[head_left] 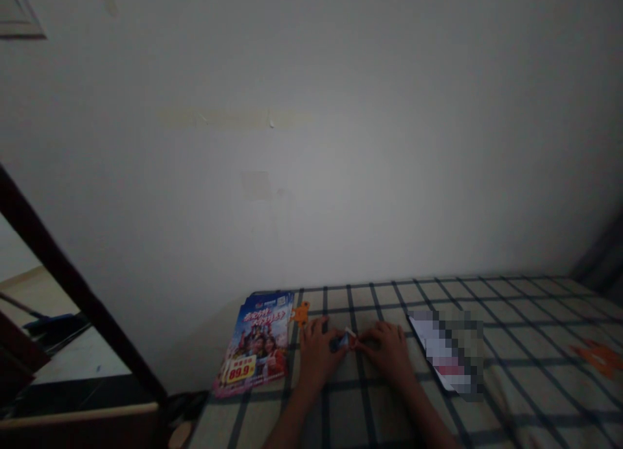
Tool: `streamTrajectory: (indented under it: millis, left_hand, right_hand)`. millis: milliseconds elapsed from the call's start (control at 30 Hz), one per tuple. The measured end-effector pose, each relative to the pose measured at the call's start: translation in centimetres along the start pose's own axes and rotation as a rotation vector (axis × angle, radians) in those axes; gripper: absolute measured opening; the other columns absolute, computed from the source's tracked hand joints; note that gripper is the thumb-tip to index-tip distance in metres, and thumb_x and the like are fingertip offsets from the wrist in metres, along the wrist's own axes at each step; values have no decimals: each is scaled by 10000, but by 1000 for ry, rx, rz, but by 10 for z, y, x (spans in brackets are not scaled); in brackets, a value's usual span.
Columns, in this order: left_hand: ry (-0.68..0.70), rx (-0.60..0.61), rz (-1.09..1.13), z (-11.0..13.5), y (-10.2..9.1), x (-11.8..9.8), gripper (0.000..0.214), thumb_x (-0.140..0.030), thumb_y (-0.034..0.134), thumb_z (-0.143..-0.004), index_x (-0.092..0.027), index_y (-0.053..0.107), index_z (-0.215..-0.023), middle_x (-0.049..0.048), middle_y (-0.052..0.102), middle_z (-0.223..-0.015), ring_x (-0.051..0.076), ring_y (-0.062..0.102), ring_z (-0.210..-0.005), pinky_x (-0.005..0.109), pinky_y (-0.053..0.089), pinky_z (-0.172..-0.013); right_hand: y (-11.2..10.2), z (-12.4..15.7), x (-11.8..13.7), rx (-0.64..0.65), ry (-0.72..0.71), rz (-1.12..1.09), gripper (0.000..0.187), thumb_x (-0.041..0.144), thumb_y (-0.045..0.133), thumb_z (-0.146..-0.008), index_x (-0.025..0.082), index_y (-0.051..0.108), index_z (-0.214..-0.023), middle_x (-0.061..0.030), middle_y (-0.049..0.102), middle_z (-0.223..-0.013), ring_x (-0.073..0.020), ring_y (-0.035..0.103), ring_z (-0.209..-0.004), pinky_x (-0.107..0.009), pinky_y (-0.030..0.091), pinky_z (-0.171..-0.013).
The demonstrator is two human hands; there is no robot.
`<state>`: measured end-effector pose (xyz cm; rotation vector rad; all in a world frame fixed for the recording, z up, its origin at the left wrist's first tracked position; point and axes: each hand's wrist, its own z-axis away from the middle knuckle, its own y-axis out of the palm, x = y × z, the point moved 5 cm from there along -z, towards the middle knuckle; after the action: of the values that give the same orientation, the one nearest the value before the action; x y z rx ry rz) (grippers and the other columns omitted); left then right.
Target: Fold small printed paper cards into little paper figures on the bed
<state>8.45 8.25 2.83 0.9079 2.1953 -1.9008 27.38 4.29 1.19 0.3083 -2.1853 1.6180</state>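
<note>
Both of my hands rest on a checked cloth (511, 384) near its far edge by the wall. My left hand (317, 353) and my right hand (387, 350) meet over a small folded piece of coloured paper (342, 340), blue and red with a white tip. The fingertips of both hands pinch it from either side and press it against the cloth. A small orange folded paper figure (300, 314) lies just beyond my left hand.
A stack of colourful printed flyers (257, 343) lies left of my hands at the cloth's corner. A blurred rectangular object (448, 353) lies to the right. Another orange paper shape (599, 358) sits far right. A pale wall stands close behind; a dark frame (73, 287) slants at left.
</note>
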Motion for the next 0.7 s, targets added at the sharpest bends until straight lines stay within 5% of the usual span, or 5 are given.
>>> streamTrajectory:
  millis: [700]
  left_hand:
    - [30, 95, -7, -3, 8, 10, 324, -390, 633, -846, -431, 692, -1163, -8, 476, -1476, 288, 313, -1410, 515, 178, -1182]
  right_hand:
    - [-5, -12, -1, 30, 7, -8, 221, 583, 732, -737, 405, 778, -861, -9, 700, -940, -272, 551, -1096, -400, 343, -987]
